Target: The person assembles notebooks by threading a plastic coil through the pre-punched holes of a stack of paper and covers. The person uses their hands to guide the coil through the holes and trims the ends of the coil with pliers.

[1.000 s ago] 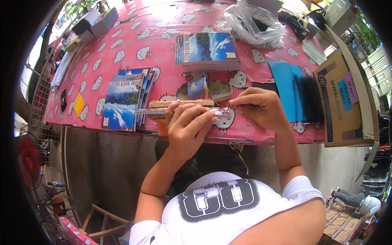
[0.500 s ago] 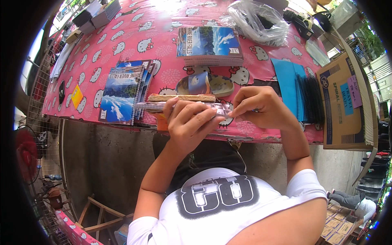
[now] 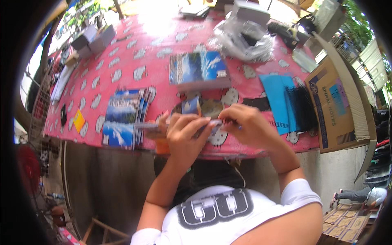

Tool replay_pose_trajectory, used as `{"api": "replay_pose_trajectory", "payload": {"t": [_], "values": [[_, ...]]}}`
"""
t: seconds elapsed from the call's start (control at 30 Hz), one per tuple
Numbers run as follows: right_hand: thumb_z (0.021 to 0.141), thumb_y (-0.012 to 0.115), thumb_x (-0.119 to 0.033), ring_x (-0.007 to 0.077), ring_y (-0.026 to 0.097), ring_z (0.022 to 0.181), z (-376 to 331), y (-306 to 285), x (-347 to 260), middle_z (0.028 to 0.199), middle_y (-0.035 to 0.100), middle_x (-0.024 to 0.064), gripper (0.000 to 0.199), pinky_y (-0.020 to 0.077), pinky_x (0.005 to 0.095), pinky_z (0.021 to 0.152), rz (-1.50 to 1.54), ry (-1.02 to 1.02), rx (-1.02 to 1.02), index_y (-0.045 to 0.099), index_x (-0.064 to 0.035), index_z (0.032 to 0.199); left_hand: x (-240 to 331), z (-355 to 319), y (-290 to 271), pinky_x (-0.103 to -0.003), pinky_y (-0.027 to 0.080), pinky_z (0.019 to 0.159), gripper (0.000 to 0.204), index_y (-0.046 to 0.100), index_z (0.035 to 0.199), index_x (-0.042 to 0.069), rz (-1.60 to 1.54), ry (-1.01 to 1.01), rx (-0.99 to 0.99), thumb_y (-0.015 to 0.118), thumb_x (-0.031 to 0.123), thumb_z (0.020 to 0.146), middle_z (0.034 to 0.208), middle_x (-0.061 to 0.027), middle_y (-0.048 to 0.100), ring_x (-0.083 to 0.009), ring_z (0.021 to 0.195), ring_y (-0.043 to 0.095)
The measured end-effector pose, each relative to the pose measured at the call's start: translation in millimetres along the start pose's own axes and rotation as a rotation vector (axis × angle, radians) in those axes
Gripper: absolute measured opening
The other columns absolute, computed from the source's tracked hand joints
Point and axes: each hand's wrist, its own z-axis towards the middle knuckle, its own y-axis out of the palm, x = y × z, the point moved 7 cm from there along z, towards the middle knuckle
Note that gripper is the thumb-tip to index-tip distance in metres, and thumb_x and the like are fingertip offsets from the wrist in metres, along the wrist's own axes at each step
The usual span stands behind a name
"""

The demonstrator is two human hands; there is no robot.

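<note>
My left hand (image 3: 185, 136) is closed around a thin notebook (image 3: 148, 125), seen almost edge-on above the table's near edge. Its pages jut out to the left of my fingers. At the notebook's right end, the fingers of my right hand (image 3: 251, 125) pinch together, and whatever is between them is too small and blurred to name. Just beyond my hands lies an oval patterned object (image 3: 210, 107) with a blue piece on it. A pile of notebooks (image 3: 120, 118) with blue landscape covers is left of my hands. Farther back sits a second stack of these notebooks (image 3: 200, 71).
Blue sheets (image 3: 275, 96) and black spiral coils (image 3: 301, 110) lie at the right, beside an open cardboard box (image 3: 332, 102). A clear plastic bag (image 3: 245, 38) is at the back. A yellow piece (image 3: 79, 121) lies far left on the pink table cover (image 3: 139, 73). Another person (image 3: 373, 196) is at the lower right.
The whole view has shifted, so the table sits lower in it. My hands stay together at the notebook. A brown slab seen beyond my left hand before is no longer distinct.
</note>
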Motion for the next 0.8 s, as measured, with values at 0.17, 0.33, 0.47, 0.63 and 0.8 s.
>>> {"api": "replay_pose_trajectory", "payload": {"t": [0.17,0.33,0.47,0.63,0.8], "values": [[0.072,0.075,0.0,0.0107,0.063,0.071,1,14,29,0.079,0.065,0.0068,0.021,0.0491,0.0263,0.06,0.437,0.159,0.054,0.065,-0.0016,0.091,-2,-4,3,-0.037,0.031,0.096,0.017,0.07,0.074,0.016,-0.041,0.038,0.014,0.082,0.012,0.063,0.079,0.001,0.064,-0.0157,0.077,0.059],[0.069,0.076,-0.001,0.0133,0.065,0.07,0,10,19,0.079,0.066,0.0102,0.021,0.0498,0.0268,0.06,0.35,0.067,0.0,0.067,0.001,0.089,1,-9,-1,-0.037,0.03,0.094,0.018,0.069,0.072,0.013,-0.094,0.065,-0.004,0.082,0.011,0.061,0.077,0.0006,0.064,-0.0154,0.074,0.057],[0.068,0.077,-0.004,0.0166,0.066,0.068,-3,2,2,0.078,0.066,0.0126,0.021,0.0498,0.0274,0.059,0.11,-0.189,0.057,0.069,0.0019,0.087,4,-5,2,-0.036,0.03,0.093,0.018,0.07,0.073,0.012,-0.111,0.087,-0.002,0.082,0.01,0.061,0.076,0.0009,0.063,-0.0154,0.074,0.056],[0.069,0.077,-0.006,0.0172,0.065,0.068,-4,12,17,0.079,0.066,0.0104,0.02,0.0499,0.0293,0.06,0.347,0.066,-0.183,0.071,-0.0011,0.087,15,-14,2,-0.039,0.029,0.098,0.02,0.071,0.078,0.014,-0.072,0.285,-0.046,0.08,0.008,0.062,0.082,0.0,0.064,-0.019,0.081,0.058],[0.07,0.076,-0.008,0.0204,0.064,0.073,-6,17,20,0.081,0.065,0.0111,0.022,0.0501,0.0304,0.065,0.423,0.075,-0.158,0.072,-0.0014,0.09,12,-23,0,-0.043,0.024,0.105,0.02,0.071,0.081,0.014,0.011,0.39,0.007,0.079,0.006,0.065,0.088,-0.0011,0.065,-0.0216,0.086,0.059]]}}
